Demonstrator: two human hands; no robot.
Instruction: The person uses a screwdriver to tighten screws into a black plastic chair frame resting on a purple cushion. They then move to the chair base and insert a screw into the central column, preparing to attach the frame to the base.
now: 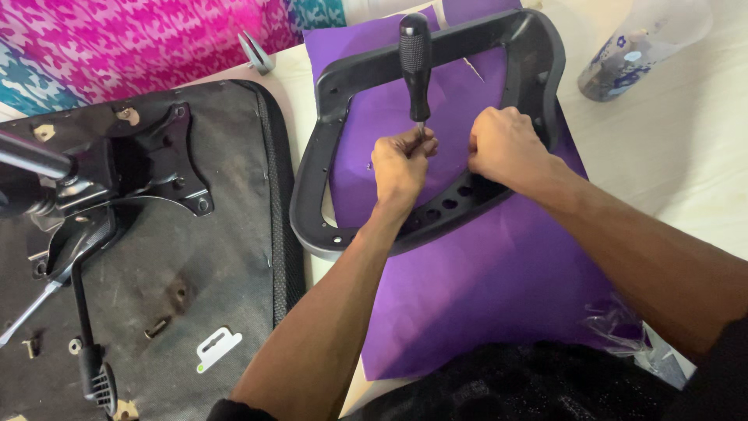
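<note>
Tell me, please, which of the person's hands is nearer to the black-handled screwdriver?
Left. The left hand pinches at the tip of the screwdriver, touching it; the right hand is a fist just beside it, on the black chair frame.

There is just one view, from a camera on the person's head, tilted steeply down and slightly forward over their own forearms. It sits close (both hands fall near the middle of the frame), taking in the black armrest frame (436, 125) on purple paper (483, 288) and the upturned chair seat (148, 234) at left.
</note>
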